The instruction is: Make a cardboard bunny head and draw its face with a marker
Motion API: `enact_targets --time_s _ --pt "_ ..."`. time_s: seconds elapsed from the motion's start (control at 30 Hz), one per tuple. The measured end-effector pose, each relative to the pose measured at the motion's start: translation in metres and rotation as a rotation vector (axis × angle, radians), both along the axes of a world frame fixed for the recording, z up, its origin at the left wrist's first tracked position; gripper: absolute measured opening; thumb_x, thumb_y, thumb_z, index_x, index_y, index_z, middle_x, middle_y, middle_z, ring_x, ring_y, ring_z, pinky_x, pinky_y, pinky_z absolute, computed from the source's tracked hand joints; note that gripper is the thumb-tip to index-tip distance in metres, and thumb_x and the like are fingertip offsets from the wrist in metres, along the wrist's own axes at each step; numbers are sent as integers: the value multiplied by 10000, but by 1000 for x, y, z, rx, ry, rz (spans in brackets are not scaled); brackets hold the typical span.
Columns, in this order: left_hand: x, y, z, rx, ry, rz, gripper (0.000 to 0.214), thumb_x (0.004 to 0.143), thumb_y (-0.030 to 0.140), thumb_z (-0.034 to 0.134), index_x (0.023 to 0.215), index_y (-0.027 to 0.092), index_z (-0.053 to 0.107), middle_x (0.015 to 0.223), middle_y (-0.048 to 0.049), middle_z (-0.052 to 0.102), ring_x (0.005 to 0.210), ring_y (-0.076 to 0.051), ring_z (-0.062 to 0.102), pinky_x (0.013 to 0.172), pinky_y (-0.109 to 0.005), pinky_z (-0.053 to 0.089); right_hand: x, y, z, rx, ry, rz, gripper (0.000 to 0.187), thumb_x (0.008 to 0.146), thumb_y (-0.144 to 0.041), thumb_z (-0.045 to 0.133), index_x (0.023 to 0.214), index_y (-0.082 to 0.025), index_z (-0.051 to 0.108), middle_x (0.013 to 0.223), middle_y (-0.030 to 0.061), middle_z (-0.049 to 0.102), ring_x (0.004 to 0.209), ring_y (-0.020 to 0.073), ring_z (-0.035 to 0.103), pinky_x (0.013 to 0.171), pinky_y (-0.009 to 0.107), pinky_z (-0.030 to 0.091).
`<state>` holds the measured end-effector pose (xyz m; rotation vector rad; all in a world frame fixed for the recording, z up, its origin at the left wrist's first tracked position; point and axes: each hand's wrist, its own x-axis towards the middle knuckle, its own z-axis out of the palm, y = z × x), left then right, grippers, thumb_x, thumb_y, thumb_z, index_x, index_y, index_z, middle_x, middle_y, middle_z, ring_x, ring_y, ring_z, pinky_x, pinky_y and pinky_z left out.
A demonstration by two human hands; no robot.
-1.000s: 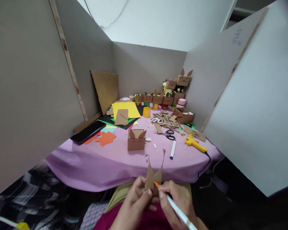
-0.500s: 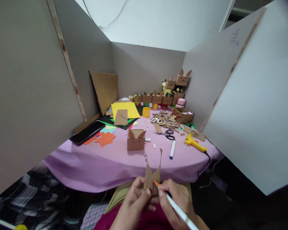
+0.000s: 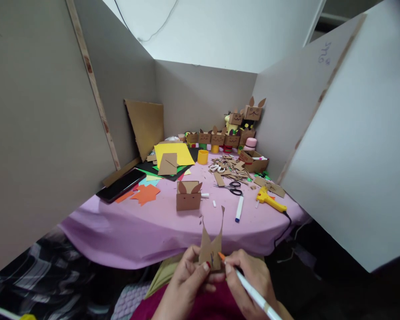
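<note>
A brown cardboard piece [image 3: 210, 253] with two tall pointed prongs and short dark marks on it is pinched in my left hand [image 3: 191, 275], above my lap at the table's front edge. My right hand [image 3: 250, 278] is closed around a white marker [image 3: 257, 298] with an orange tip, which is at the cardboard's right side. Beyond my hands stands a small cardboard box [image 3: 188, 202] with two ear shapes and two dots on its front. A white pen with a blue end [image 3: 239, 209] lies to its right.
Black-handled scissors [image 3: 235, 189], cardboard scraps [image 3: 230, 166] and a yellow glue gun [image 3: 270, 200] with its cord lie on the right. On the left are a phone [image 3: 122, 184], orange paper [image 3: 145, 194] and yellow sheets [image 3: 183, 151]. Cardboard animal figures [image 3: 218, 138] line the back.
The marker tip has moved slightly right, from the cardboard's middle towards its right edge. My left hand keeps the cardboard in nearly the same place.
</note>
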<state>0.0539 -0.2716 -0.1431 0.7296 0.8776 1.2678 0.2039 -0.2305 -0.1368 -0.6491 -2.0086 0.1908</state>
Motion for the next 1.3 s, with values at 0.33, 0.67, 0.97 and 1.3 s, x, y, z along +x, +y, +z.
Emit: enact_targets --time_s 0.33,0.67,0.97,1.3 --pt "-2 1 -4 -66 13 53 351 704 378 736 854 181 487 848 -66 745 704 -171 724 532 -177 448 5 -2 9 -56 71 -90 96 855 -166 445 818 -208 523 604 -6 632 489 129 615 495 208 461" --pt "0 0 -4 -68 -45 94 319 711 337 742 837 173 499 795 -20 720 663 -137 714 525 -164 456 -14 3 -20 -662 348 -38 219 836 -398 557 814 -181 579 578 -18 576 485 116 530 457 187 444" --pt "-1 0 -6 -107 39 39 302 672 383 752 820 158 615 794 -15 701 684 -131 689 556 -164 439 -11 11 -27 -817 376 75 227 810 -391 594 837 -170 547 615 -24 537 503 107 491 460 193 435" --pt "-3 3 -11 -105 76 22 249 686 361 727 778 158 615 710 -5 682 630 -129 660 534 -175 412 4 -4 -8 -203 226 -36 157 887 -284 482 828 -208 606 613 -6 625 528 124 597 514 204 458"
